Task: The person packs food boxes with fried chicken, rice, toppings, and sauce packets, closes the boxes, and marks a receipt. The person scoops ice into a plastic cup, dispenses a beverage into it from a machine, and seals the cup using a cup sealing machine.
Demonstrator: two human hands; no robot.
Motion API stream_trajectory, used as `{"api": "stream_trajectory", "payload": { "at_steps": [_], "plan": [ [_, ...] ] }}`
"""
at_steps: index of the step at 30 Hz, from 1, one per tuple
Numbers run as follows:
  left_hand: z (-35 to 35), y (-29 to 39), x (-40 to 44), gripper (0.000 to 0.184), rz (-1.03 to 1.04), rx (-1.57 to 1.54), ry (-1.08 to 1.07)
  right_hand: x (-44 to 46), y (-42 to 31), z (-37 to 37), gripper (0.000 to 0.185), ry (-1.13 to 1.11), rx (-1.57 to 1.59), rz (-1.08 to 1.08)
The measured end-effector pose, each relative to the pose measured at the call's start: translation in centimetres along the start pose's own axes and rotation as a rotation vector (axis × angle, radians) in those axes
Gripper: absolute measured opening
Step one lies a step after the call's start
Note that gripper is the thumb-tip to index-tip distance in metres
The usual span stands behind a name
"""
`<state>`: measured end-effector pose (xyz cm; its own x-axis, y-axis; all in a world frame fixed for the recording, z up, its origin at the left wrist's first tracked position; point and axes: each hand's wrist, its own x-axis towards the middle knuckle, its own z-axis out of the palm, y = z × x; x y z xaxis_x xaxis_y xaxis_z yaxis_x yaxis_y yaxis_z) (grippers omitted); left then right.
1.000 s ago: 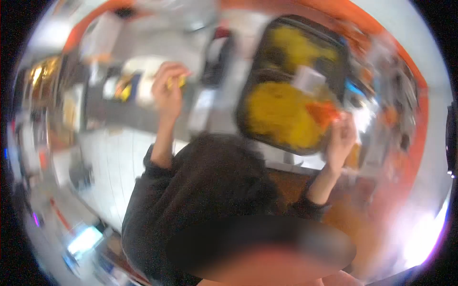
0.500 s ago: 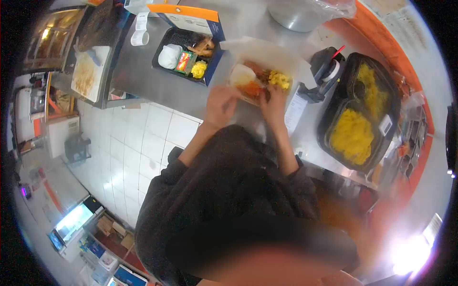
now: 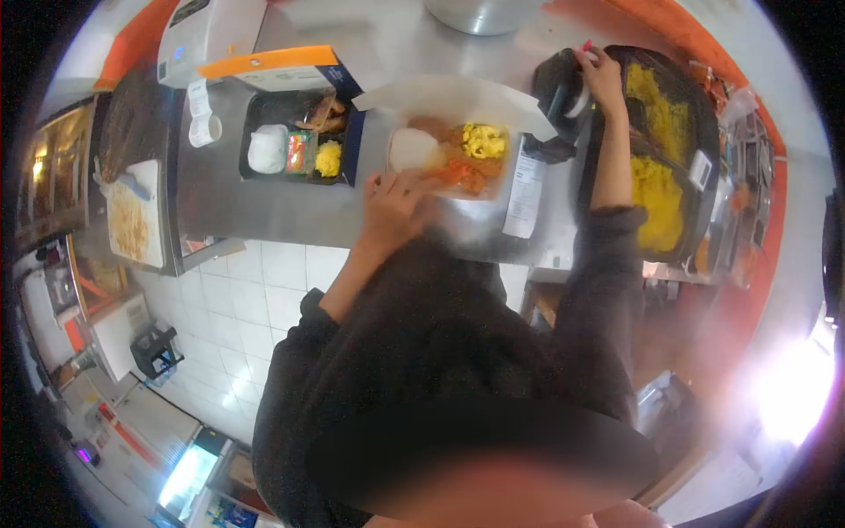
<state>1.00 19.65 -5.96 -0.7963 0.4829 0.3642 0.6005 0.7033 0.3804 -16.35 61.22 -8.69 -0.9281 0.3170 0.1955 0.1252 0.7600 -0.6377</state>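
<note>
Your left hand [image 3: 393, 209] is hovering at or against the near left corner of the open food box [image 3: 484, 199], fingers loosely curled, its grip impossible to tell; the box is lying on the bench [image 3: 299, 207], long axis side to side, lid [image 3: 449, 91] leaning away from you. Your right hand [image 3: 602, 72] is narrowing at the tape dispenser's [image 3: 553, 81] far end, hold unclear, the dispenser pointing roughly away from you.
</note>
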Motion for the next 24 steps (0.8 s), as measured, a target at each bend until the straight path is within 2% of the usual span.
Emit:
{"api": "stream_trajectory", "payload": {
  "at_steps": [4,6,8,10,11,12,13,14,16,21,23,24],
  "plan": [
    [-1.4,0.2,1.2,0.025,0.057,0.007,-0.002,-0.6,-4.7,-2.3,0.037,-0.109,-0.114,0.067],
    [-1.1,1.3,1.3,0.024,0.122,-0.097,0.007,-2.2,-5.0,-2.9,0.031,0.394,0.107,-0.244],
    [-0.1,2.8,1.0,0.024,0.178,-0.204,0.026,-8.2,-11.4,-4.7,0.018,0.565,0.501,-0.090],
    [1.7,4.9,0.4,0.025,0.202,-0.509,-0.189,-14.5,-11.8,-4.6,0.018,0.673,0.366,-0.054],
    [2.9,6.0,0.0,0.025,0.199,-0.520,-0.200,-18.0,-11.3,-4.0,0.026,0.689,0.170,-0.154],
    [4.3,7.1,-0.3,0.028,0.140,-0.521,-0.296,-21.1,-10.8,-2.7,0.028,0.726,0.058,-0.204],
    [5.3,7.9,-0.6,0.032,0.080,-0.521,-0.390,-24.0,-10.4,-1.7,0.025,0.632,0.087,-0.203],
    [6.0,8.3,-0.7,0.032,0.074,-0.532,-0.395,-26.3,-9.8,-0.7,0.023,0.536,0.116,-0.201],
    [7.5,8.7,-0.6,0.038,0.146,-0.335,-0.473,-29.2,-7.7,1.6,0.015,0.412,0.593,0.008],
    [9.8,7.4,-1.9,0.039,0.157,-0.344,-0.561,-29.2,-5.5,3.7,0.011,0.296,0.731,0.216],
    [10.4,6.5,-2.0,0.040,0.268,-0.340,-0.447,-29.6,-5.3,4.4,0.014,0.299,0.771,0.323],
    [10.5,6.4,-2.1,0.040,0.267,-0.340,-0.455,-29.8,-5.1,4.5,0.014,0.299,0.774,0.331]
  ]
}}
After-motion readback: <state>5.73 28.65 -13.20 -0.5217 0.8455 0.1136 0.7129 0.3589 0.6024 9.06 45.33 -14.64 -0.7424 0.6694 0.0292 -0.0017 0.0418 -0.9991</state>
